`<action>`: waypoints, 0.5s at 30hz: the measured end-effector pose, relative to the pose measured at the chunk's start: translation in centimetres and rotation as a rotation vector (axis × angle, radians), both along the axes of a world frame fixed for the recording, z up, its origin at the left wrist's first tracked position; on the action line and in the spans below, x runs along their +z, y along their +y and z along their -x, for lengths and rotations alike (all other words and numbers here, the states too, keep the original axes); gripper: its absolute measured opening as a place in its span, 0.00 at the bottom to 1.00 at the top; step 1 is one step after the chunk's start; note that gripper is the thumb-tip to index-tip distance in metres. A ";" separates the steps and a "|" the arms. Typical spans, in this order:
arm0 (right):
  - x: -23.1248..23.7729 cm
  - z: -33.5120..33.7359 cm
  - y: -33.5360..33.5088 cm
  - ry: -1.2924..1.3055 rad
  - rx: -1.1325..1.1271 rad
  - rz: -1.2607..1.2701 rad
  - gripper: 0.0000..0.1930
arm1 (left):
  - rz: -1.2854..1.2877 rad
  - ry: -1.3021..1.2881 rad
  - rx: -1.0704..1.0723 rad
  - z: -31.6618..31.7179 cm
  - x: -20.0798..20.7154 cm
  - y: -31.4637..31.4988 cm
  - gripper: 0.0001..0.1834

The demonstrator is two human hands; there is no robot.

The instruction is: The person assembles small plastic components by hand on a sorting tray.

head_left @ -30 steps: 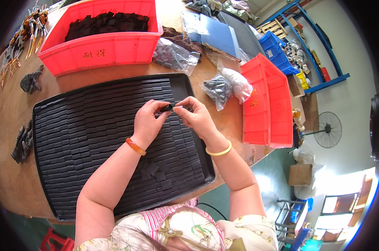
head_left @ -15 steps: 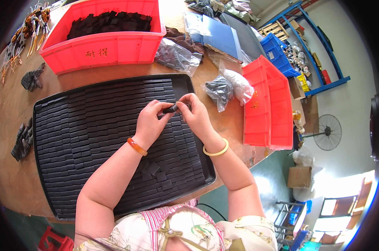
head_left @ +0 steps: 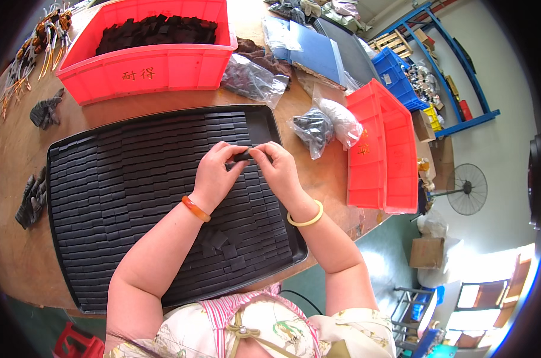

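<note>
Both hands meet over the far right part of a black tray (head_left: pixel 263 122), which is covered with rows of small flat black pieces (head_left: pixel 145 179). Between thumb and fingers, my left hand (head_left: pixel 215 170) pinches a small black piece (head_left: pixel 242 156). The fingertips of my right hand (head_left: pixel 277 169) close on the same piece's right end. Much of the piece is covered by the fingers. Several loose black pieces (head_left: pixel 224 243) lie on top of the rows, nearer to me. Along the tray's right side runs a bare strip.
A red bin (head_left: pixel 181 74) heaped with black pieces stands behind the tray. To the right are another red bin (head_left: pixel 366 167) and plastic bags (head_left: pixel 314 130). Dark gloves (head_left: pixel 32 200) lie left of the tray. A blue folder (head_left: pixel 315 53) is at the back.
My right hand has shifted slightly down and left, its fingertips closing against the left hand's fingertips. Less of the black piece shows between them. My left hand is nearly still.
</note>
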State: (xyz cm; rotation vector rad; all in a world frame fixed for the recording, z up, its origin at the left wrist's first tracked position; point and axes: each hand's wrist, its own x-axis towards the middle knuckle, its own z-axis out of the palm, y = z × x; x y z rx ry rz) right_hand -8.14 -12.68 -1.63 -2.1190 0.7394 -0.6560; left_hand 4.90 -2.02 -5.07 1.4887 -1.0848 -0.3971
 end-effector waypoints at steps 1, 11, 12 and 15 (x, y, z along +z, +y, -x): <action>0.2 0.0 0.3 0.001 0.002 0.000 0.07 | 0.013 0.000 -0.003 0.1 0.0 0.1 0.16; 0.5 0.7 -3.2 0.048 -0.098 -0.134 0.10 | 0.050 -0.061 0.047 0.1 0.2 0.0 0.18; 0.5 0.7 -4.1 0.081 -0.143 -0.106 0.11 | 0.037 -0.054 0.085 -0.1 0.2 0.0 0.18; -0.5 0.3 -5.7 0.204 -0.185 0.053 0.12 | 0.029 -0.038 0.109 -0.3 0.3 -0.1 0.16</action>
